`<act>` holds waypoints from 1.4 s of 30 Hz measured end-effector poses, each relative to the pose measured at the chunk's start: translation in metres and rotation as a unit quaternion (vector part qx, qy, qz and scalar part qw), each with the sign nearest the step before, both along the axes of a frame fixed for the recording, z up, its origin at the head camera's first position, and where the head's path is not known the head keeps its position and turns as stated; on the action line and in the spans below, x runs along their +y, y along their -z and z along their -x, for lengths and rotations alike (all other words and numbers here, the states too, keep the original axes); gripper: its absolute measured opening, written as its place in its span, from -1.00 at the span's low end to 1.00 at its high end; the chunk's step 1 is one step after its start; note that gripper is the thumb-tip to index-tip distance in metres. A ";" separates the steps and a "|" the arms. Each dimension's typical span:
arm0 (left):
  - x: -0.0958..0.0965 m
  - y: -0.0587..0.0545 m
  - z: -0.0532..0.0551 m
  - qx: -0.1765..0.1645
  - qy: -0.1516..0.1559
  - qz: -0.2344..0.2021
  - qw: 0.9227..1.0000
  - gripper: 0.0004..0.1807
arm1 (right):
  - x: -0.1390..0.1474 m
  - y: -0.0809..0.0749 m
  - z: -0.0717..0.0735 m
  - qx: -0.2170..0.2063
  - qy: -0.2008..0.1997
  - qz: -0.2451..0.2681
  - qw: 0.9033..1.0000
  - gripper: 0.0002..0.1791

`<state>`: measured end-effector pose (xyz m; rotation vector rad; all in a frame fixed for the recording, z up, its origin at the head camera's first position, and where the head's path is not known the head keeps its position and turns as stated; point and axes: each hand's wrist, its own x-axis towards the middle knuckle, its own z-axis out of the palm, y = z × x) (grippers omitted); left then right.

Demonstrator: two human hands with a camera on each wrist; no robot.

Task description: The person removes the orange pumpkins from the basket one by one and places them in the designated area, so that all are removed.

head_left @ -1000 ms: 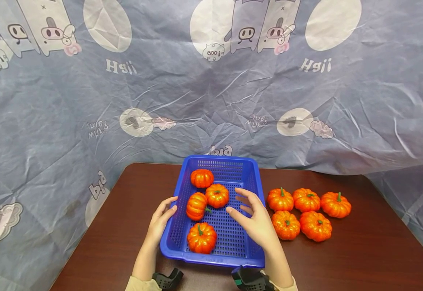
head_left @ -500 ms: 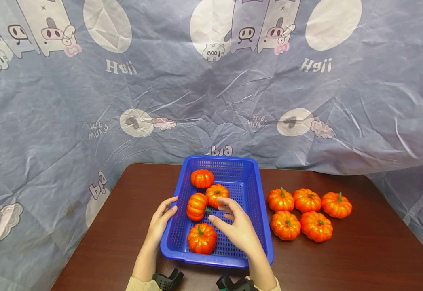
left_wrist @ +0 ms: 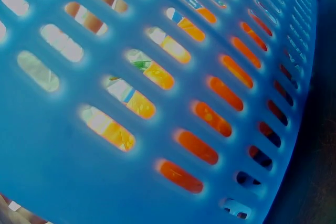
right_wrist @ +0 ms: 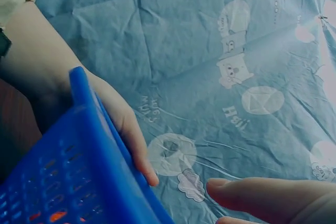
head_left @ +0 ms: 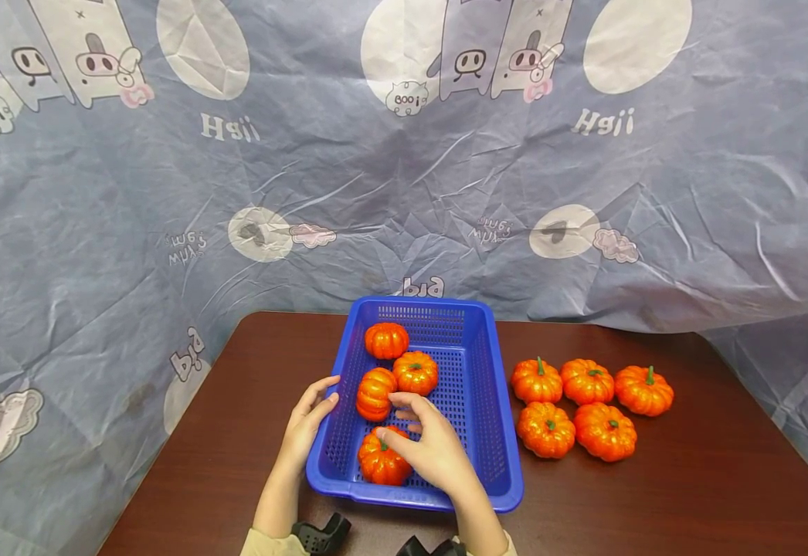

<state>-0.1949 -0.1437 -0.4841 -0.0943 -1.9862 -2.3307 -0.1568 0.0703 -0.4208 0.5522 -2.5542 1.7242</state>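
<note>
A blue plastic basket (head_left: 508, 498) with slotted walls stands on the table, holding several small orange pumpkins. My left hand (head_left: 304, 428) grips the basket's left rim. Inside the basket, my right hand (head_left: 432, 448) hovers over the front pumpkin (head_left: 378, 463), partly covering it; the fingers are spread and loosely bent, with nothing between them. Just ahead of its fingertips lies a pumpkin on its side (head_left: 375, 395). In the left wrist view, the basket wall (left_wrist: 68, 129) fills the picture and orange shows through its slots. The right wrist view shows the left hand (right_wrist: 118, 114) at the rim.
Several more pumpkins, among them a front one (head_left: 604, 432), sit in two rows on the brown table (head_left: 696, 479) right of the basket. A patterned grey-blue cloth (head_left: 404, 177) hangs behind the table's far edge.
My right hand has moved left and toward me, from the basket's right side to above the front pumpkin. The left hand has stayed at the rim, and the pumpkins lie as before.
</note>
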 end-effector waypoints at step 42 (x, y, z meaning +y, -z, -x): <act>0.001 -0.002 -0.001 -0.003 0.004 -0.014 1.000 -0.60 | -0.004 0.011 -0.005 0.030 -0.072 -0.151 0.985 -0.60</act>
